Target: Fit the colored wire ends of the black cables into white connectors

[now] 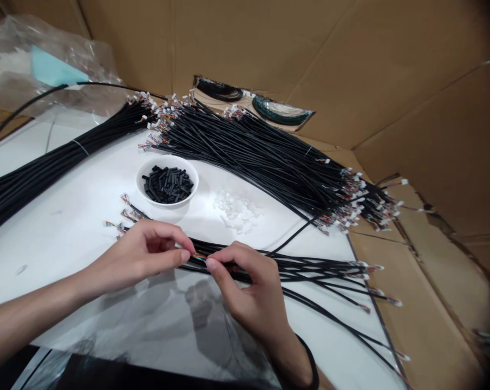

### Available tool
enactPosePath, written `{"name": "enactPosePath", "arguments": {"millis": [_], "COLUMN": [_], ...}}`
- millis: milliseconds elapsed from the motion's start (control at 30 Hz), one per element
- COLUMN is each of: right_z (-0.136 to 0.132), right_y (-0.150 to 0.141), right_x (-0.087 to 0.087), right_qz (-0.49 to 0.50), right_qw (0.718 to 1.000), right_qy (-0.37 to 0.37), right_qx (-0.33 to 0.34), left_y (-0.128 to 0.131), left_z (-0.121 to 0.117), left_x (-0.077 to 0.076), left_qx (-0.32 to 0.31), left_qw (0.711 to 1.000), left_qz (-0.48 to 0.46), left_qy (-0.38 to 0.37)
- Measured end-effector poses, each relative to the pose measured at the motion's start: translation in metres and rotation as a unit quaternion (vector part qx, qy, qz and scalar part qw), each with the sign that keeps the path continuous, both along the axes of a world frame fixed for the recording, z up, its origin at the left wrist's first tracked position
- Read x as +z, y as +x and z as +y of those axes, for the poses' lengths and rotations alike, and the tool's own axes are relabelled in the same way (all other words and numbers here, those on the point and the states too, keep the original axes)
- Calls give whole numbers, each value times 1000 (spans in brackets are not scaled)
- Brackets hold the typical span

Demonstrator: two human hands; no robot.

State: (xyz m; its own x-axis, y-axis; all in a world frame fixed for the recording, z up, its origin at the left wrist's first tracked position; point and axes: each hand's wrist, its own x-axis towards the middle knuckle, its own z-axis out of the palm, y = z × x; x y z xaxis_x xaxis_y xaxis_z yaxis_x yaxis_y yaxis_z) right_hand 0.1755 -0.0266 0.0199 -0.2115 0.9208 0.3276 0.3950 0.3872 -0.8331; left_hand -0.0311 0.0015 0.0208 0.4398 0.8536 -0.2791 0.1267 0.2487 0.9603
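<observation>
My left hand [149,252] pinches the thin coloured wires [200,255] at a cable's end. Close on the right, my right hand [248,281] pinches the same wire end, its fingertips almost meeting the left ones. What sits between the fingertips is partly hidden. Under both hands lie several loose black cables [309,266] with coloured wire ends. Behind the left hand stands a white bowl [141,187] of short black tubes [168,184]. A scattered pile of small white connector pieces [239,210] lies beyond the right hand.
A large stack of black cables [245,154] with white connectors spans the back of the table [86,211]. Another tied bundle [53,160] runs along the left. A clear plastic bag [94,59] lies back left. Cardboard walls [248,40] enclose the table's far and right sides.
</observation>
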Motion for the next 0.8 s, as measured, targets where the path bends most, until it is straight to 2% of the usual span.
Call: {"name": "enactPosePath", "arguments": {"millis": [367,800], "right_z": [0,-1], "right_y": [-3,-2], "right_x": [0,1], "right_qz": [-12,-19], "right_qw": [1000,998], "right_qy": [8,-56], "right_qx": [3,-5], "left_y": [0,2], "left_z": [-1,-1], "left_x": [-2,-1], "left_qx": [4,15], "left_qw": [1000,997], "left_qz": [28,71], "left_qy": [-4,26]}}
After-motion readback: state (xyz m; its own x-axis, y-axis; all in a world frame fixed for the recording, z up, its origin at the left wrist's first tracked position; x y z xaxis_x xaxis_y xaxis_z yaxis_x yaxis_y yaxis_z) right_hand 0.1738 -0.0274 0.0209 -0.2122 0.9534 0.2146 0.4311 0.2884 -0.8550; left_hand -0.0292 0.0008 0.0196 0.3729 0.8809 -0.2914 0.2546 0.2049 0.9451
